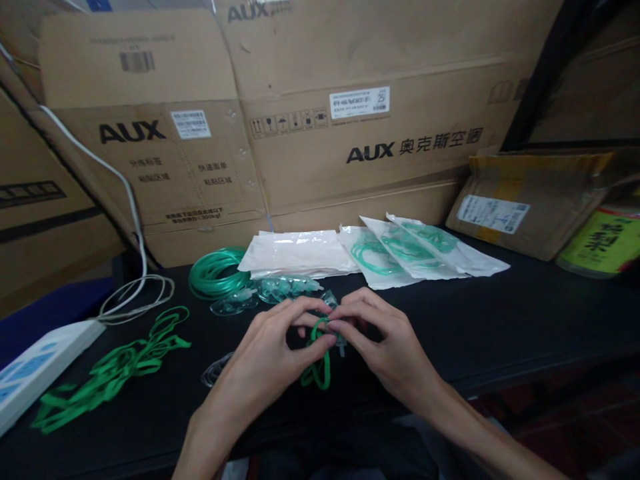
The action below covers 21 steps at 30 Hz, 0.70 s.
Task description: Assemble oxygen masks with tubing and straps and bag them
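In the middle of the head view my left hand (283, 340) and my right hand (387, 333) meet fingertip to fingertip. Between them is a looped green elastic strap (323, 373), pinched in the left hand and hanging below it. The right thumb and fingers press together at the strap's upper end, next to a small clear plastic piece (342, 347), mostly hidden by the fingers. Just behind the hands lie several clear, green-tinted plastic masks (287, 289). A coil of green tubing (216, 275) rests behind them to the left.
A tangle of green elastic straps (120, 373) lies left, near a white power strip (45, 367) and its cable. White pouches (297, 253) and pouches with green tubing (383, 257) line the back. Cardboard boxes (300, 160) stand behind; a yellow-green labelled container (600, 240) is at right.
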Tool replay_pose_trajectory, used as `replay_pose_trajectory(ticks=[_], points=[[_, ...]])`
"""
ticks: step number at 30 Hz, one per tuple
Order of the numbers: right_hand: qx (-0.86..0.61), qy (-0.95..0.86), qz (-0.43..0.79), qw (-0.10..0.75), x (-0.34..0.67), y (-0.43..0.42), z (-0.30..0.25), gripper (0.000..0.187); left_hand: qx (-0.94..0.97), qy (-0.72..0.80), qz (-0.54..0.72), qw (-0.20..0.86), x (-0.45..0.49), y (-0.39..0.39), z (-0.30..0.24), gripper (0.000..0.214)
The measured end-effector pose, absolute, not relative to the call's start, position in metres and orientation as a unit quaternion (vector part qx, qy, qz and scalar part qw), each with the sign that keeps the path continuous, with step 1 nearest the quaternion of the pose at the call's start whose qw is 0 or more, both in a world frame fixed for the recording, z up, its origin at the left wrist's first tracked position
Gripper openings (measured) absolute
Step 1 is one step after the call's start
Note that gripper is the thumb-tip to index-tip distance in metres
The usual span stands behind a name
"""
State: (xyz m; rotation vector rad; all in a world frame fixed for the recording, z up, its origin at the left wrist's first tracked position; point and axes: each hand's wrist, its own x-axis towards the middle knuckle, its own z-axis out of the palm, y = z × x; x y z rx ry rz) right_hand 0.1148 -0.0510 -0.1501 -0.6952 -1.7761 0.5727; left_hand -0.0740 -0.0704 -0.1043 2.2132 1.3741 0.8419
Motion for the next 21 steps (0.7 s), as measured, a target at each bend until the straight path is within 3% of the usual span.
replay_pose_trajectory(ticks=[21], points=[[-0.313,-0.792,0.097,0.516,0.131,-0.053,-0.129,0.017,0.778,0.52,0.341,0.096,-0.09,-0.069,-0.105,0.009]])
